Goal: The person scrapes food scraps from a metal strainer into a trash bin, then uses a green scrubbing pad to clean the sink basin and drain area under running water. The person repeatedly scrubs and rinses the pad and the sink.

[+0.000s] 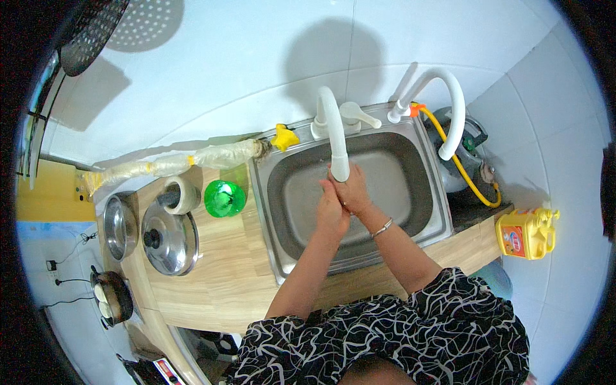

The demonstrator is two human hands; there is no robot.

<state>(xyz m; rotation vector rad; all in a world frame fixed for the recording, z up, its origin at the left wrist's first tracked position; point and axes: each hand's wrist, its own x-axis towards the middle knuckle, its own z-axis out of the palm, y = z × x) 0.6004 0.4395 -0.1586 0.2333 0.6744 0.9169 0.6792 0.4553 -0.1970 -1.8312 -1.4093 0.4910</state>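
Observation:
Over the stainless steel sink (308,240), my left hand (332,209) and my right hand (353,190) would be hard to tell apart by the fingers, which meet under the spout of a white faucet (340,166). The two palms press together and the fingers partly overlap. No object shows between them, though the spout hides some fingertips. A bracelet (382,228) circles the wrist on the right. The white faucet lever (361,115) stands beside the spout's base.
Left of the sink are a green container (224,198), a stone mortar (182,195), a metal lid (178,240) and a metal bowl (118,228). To the right stand a second white spout (455,106), a gas cylinder (457,173) with a yellow hose (459,166), and a yellow jug (524,233).

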